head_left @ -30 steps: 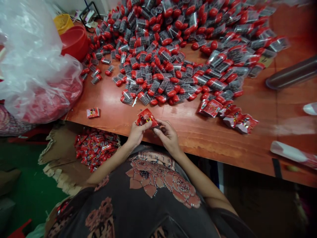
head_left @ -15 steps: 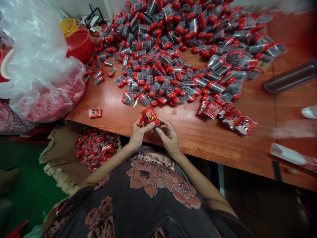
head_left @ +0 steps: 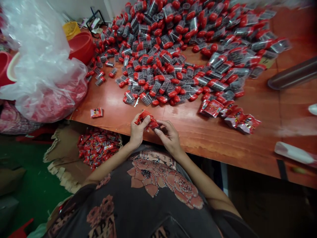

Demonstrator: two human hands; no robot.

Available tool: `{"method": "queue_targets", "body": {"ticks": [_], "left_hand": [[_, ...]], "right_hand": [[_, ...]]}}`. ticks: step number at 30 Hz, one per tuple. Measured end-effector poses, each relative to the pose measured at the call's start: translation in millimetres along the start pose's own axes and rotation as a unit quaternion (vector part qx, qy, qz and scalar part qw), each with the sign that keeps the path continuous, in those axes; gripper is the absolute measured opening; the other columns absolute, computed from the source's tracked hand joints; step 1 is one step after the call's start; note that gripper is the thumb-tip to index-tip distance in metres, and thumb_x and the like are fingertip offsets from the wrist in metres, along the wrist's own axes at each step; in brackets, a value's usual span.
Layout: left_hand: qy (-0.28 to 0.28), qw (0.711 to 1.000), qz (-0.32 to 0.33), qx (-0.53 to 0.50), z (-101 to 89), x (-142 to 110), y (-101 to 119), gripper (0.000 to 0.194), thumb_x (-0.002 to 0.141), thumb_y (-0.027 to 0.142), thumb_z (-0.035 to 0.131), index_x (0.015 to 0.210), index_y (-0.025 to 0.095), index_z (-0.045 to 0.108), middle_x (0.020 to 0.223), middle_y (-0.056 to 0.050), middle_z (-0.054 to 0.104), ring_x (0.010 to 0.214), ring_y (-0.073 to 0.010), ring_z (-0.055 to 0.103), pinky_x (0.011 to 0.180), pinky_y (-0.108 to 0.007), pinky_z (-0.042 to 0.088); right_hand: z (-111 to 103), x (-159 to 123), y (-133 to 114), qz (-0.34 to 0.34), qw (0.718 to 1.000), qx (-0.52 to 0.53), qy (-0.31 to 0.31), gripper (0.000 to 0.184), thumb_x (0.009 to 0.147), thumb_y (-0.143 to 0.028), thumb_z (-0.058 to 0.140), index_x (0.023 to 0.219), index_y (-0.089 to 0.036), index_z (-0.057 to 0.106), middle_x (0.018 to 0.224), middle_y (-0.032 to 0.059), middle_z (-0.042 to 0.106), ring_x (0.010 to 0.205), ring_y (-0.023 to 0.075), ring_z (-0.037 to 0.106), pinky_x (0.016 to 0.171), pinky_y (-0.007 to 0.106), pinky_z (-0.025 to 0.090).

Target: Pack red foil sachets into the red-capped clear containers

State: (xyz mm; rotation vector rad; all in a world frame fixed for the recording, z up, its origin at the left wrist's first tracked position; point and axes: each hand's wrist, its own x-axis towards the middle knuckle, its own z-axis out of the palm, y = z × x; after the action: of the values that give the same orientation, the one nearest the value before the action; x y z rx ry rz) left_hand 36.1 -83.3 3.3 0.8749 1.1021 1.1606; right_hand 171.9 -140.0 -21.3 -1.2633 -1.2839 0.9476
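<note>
A small red printed packet [head_left: 151,123] is held just over the table's near edge. My left hand [head_left: 136,135] is closed round it, with the thumb pressed across its front. My right hand [head_left: 171,137] is closed at the packet's right end, thumb and fingers bent together; something small and dark shows at its fingertips, too hidden to name. Beyond the hands lies a large heap of clear capsules with red caps [head_left: 159,87], with dark contents inside. One more red packet [head_left: 96,112] lies flat on the table to the left.
Several red packets [head_left: 213,108] lie in a row on the wooden table [head_left: 198,138] at right. A plastic bag [head_left: 56,99] of red pieces and a red bowl [head_left: 81,48] stand left. Below is a cardboard box [head_left: 64,158] holding many packets. Clear tubes lie far right.
The packet has been tilted and squeezed in my left hand, whose thumb has moved up over its front. My right hand stays close at the packet's right end. The view has shifted slightly.
</note>
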Motion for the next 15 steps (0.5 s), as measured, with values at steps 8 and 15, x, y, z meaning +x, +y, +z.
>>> {"method": "queue_targets", "body": {"ticks": [8,15], "left_hand": [[-0.026,0.999,-0.034,-0.004,-7.8,4.6,0.7,0.027,0.067,0.035,0.085,0.076,0.02,0.065,0.072,0.001,0.061,0.058,-0.0089,0.052,0.045,-0.022,0.037],[0.003,1.0,-0.01,-0.02,-1.4,1.0,-1.5,0.025,0.071,0.034,0.083,0.081,0.021,0.065,0.074,0.001,0.063,0.059,-0.0086,0.053,0.047,-0.023,0.039]], "right_hand": [[-1.1,5.7,8.6,0.1,0.987,0.123,0.0,0.049,0.078,-0.034,0.074,0.124,-0.032,0.057,0.102,0.0019,0.065,0.075,0.0153,0.063,0.071,0.035,0.057],[-8.2,4.8,-0.6,0.037,0.997,0.06,-0.017,0.031,0.085,-0.032,0.069,0.116,-0.035,0.069,0.099,0.0019,0.065,0.086,0.0181,0.062,0.079,0.039,0.054]]}}
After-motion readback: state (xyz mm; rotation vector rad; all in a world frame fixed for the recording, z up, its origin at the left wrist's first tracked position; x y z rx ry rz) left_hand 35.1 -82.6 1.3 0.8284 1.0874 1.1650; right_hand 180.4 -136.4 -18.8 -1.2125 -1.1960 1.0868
